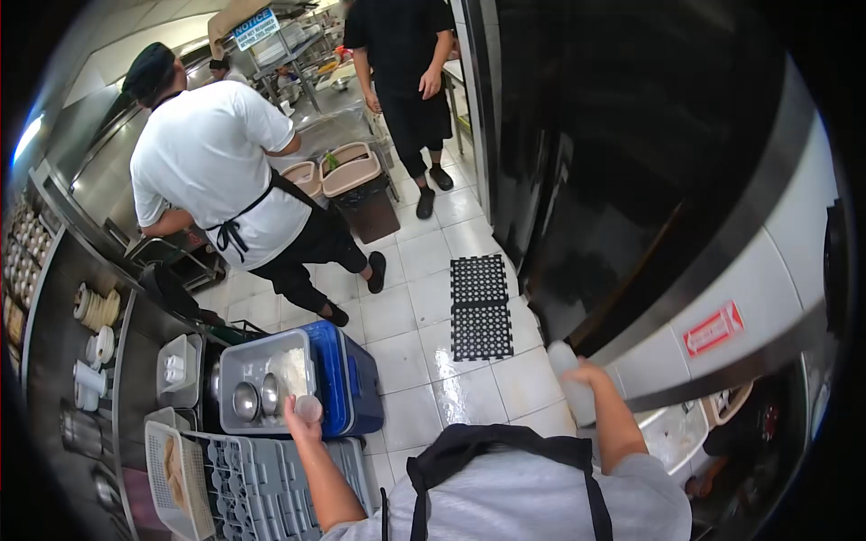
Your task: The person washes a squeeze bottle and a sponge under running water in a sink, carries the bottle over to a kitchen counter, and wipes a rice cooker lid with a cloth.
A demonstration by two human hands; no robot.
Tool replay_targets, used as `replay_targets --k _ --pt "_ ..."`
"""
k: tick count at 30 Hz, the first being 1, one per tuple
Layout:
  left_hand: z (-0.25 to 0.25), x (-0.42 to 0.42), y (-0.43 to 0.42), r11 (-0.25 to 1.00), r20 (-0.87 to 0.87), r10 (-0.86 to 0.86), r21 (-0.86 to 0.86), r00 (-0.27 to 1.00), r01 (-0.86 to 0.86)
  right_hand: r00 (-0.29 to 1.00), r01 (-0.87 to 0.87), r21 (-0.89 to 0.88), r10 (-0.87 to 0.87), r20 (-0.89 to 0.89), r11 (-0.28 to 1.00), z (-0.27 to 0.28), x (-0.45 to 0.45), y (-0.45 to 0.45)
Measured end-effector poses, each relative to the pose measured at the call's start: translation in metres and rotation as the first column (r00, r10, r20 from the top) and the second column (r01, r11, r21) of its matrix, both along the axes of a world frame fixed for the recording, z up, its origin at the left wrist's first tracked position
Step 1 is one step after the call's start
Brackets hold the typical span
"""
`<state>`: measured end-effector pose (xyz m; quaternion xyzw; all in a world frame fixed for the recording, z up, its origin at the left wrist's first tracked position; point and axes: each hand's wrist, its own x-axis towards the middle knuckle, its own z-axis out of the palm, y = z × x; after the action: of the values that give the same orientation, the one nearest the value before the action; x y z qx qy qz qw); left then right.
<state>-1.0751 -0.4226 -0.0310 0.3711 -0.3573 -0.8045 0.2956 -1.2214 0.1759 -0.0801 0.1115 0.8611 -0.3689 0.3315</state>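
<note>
My left hand (302,422) is closed around a small translucent cup (308,409), raised near a grey tub (233,347). Two metal bowls (245,401) and some white material (287,371) lie in that tub. Out to the right, my right hand (591,373) grips a tall, whitish translucent container (575,397); its exact kind is unclear. A white basin (678,440) with indistinct contents sits below and to the right of that hand, partly hidden.
Beside the tub stands a blue cooler (361,383), with grey dish racks (257,473) in front. A black perforated mat (481,307) lies on wet tiles. One person in a white shirt (212,153) stands ahead left; another in black (401,72) faces me near bins (352,171).
</note>
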Motion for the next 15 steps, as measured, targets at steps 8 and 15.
replay_targets --k 8,15 --pt "0.047 -0.115 0.024 0.996 -0.204 -0.085 0.019 0.975 0.091 0.942 -0.21 -0.501 0.037 -0.334 0.84 0.097 -0.261 -0.095" --pt "0.02 -0.331 0.006 0.969 0.049 -0.237 -0.057 0.97 0.24 0.924 -0.325 0.021 0.323 -0.207 0.945 0.044 -0.389 -0.083"
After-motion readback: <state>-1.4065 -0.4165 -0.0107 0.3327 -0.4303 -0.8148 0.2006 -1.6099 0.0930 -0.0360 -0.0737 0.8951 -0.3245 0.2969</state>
